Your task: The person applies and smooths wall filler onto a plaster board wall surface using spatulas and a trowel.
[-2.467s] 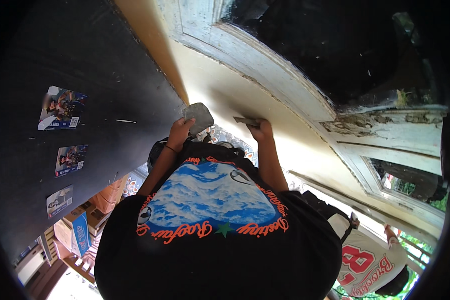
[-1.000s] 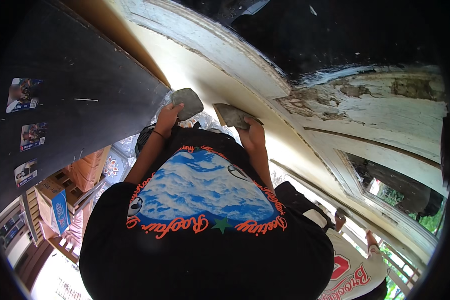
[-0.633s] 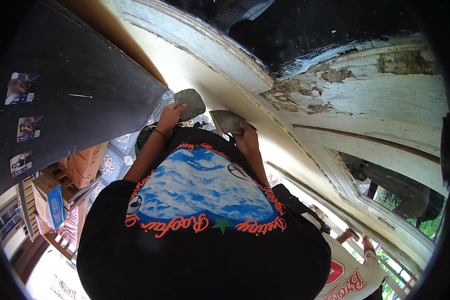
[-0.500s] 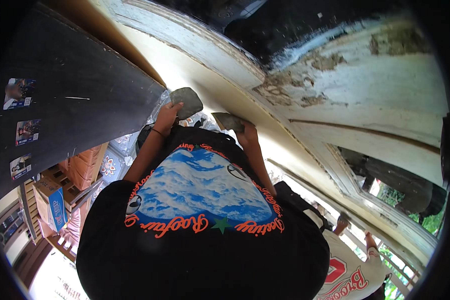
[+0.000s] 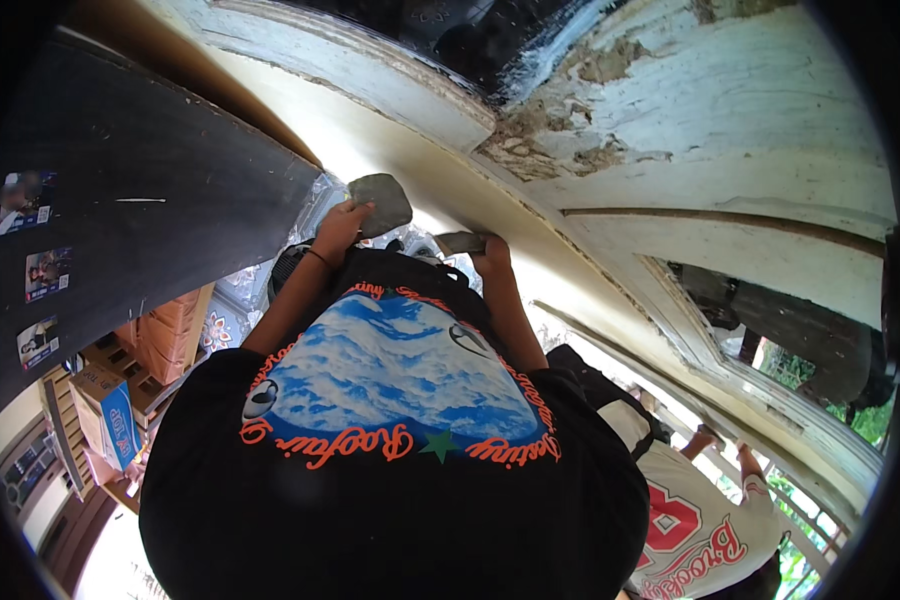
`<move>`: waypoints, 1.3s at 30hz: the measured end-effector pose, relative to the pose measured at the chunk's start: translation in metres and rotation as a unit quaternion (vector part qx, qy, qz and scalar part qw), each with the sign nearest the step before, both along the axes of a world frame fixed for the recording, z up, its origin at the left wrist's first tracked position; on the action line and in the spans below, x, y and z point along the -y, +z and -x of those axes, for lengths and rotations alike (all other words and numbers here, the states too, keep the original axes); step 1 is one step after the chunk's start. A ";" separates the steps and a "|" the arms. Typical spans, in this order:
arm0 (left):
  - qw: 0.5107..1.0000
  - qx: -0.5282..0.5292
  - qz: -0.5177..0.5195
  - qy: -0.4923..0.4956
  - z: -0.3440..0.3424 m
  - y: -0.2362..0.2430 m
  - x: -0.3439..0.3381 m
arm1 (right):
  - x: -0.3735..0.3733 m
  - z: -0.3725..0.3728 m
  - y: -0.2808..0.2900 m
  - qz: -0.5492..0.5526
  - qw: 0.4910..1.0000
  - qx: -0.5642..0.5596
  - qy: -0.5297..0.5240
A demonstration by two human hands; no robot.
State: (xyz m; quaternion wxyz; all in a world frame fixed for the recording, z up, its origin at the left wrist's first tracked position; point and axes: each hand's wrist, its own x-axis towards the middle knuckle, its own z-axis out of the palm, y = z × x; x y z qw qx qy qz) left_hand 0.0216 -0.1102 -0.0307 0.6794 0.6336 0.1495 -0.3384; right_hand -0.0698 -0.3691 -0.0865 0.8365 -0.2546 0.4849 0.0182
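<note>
My left hand (image 5: 340,228) grips a flat grey-green pad (image 5: 386,206) with rounded corners by its lower left edge, thumb lying over its face. The pad is raised beside the light wall, its broad face visible. My right hand (image 5: 489,256), a little lower and to the right, is closed around the right end of a second grey-green flat piece (image 5: 460,243), seen nearly edge-on near the wall. Its exact kind cannot be made out. Both forearms extend from my black printed shirt (image 5: 400,500). Most right fingers are hidden.
A dark board (image 5: 140,150) with small photo cards stands at left. Beneath it are a cardboard box (image 5: 108,415) and orange-brown cushioning (image 5: 165,335). Worn white woodwork (image 5: 710,150) with peeling paint rises at right. Another person in a white shirt (image 5: 705,520) works at lower right.
The piece in my right hand has tilted from showing its face to nearly edge-on. The left pad has shifted slightly right in view. Both hands keep their hold.
</note>
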 end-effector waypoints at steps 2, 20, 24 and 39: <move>1.000 0.021 0.012 -0.018 -0.003 -0.010 0.002 | 0.007 0.004 -0.004 0.010 0.988 0.152 -0.007; 0.988 -0.017 0.073 0.133 0.009 -0.001 -0.031 | 0.000 0.010 0.144 -0.029 0.979 0.202 -0.012; 0.995 0.006 0.061 0.082 0.001 0.006 -0.027 | -0.004 -0.003 0.060 -0.021 0.988 0.131 -0.081; 0.997 0.017 0.054 0.044 -0.006 0.002 -0.029 | -0.028 -0.013 0.100 -0.042 0.987 0.155 -0.003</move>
